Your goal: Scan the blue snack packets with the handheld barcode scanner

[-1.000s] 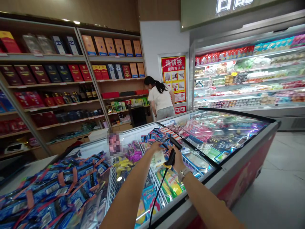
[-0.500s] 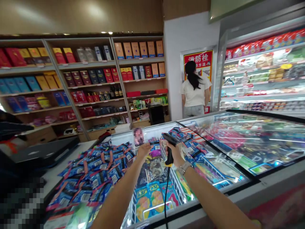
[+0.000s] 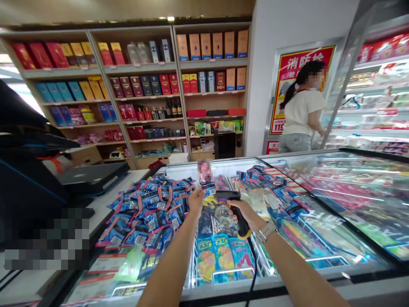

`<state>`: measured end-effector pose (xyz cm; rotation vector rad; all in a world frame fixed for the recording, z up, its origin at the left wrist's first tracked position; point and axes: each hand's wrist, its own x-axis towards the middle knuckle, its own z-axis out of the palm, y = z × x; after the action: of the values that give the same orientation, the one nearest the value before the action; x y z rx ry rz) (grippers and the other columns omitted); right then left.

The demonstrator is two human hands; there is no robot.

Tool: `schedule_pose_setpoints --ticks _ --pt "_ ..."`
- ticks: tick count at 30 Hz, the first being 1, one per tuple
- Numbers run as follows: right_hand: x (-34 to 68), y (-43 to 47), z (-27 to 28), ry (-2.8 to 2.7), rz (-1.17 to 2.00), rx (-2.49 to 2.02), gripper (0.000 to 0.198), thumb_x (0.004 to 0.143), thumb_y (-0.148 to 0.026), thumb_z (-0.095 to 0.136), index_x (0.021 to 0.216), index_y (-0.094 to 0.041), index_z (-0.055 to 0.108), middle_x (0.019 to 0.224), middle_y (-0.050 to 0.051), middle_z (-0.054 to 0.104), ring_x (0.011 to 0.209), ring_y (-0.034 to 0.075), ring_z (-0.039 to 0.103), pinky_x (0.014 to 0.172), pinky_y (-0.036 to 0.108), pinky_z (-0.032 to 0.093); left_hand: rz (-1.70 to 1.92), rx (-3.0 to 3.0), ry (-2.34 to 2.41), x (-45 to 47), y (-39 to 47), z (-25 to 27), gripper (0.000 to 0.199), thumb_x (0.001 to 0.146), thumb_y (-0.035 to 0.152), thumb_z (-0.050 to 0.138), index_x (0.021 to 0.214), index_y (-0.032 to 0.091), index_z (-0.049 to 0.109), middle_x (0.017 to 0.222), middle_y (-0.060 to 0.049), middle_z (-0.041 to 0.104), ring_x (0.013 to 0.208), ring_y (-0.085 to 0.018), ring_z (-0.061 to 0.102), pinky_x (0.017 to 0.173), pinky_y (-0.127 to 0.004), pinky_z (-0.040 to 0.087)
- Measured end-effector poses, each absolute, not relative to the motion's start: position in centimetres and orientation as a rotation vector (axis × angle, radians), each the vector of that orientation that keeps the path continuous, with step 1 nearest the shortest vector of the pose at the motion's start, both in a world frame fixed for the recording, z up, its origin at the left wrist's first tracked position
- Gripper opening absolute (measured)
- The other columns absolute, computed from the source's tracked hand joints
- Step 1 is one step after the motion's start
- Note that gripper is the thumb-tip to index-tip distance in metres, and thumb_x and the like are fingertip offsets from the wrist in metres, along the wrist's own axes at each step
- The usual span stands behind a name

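My right hand (image 3: 244, 213) is wrapped round the grip of a black barcode scanner (image 3: 242, 224) with a yellow base and a trailing cable. The scanner's head points left. My left hand (image 3: 196, 200) pinches a small blue packet (image 3: 208, 188) by its edge, its barcode side turned up, just left of the scanner head. On the freezer's glass top, left of my left hand, lies a spread pile of similar blue and pink packets (image 3: 153, 204). More of these packets (image 3: 287, 198) lie to the right of the scanner.
Below the glass of the chest freezer (image 3: 319, 278) are baskets of colourful packages (image 3: 220, 256). Dark checkout equipment (image 3: 96, 181) stands on a counter at left. Shelves of boxed goods (image 3: 145, 100) line the back. A person (image 3: 302, 111) in a white top stands near a lit fridge (image 3: 383, 98).
The view has turned left. The scanner head has tilted level, pointing at the packet, which now shows more clearly in my left hand. The person at the back has turned rightward.
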<state>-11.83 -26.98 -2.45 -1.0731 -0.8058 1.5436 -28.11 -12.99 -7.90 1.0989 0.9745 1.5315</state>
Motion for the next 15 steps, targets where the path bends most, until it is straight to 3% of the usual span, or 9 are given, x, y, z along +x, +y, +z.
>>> schedule_pose_setpoints --ticks 15 --pt "-11.7 -27.0 -3.2 -0.73 1.471 -1.108 0.022 0.073 -0.033 0.068 0.066 -0.017 0.055 0.048 -0.004 0.049 0.036 0.007 0.038 0.036 0.02 0.029 1.525 1.16 1.006 -28.2 -13.8 -7.7 0.024 0.058 0.032 0.078 0.07 0.014 0.07 0.059 -0.001 0.065 0.061 -0.017 0.061 0.061 -0.029 0.05"
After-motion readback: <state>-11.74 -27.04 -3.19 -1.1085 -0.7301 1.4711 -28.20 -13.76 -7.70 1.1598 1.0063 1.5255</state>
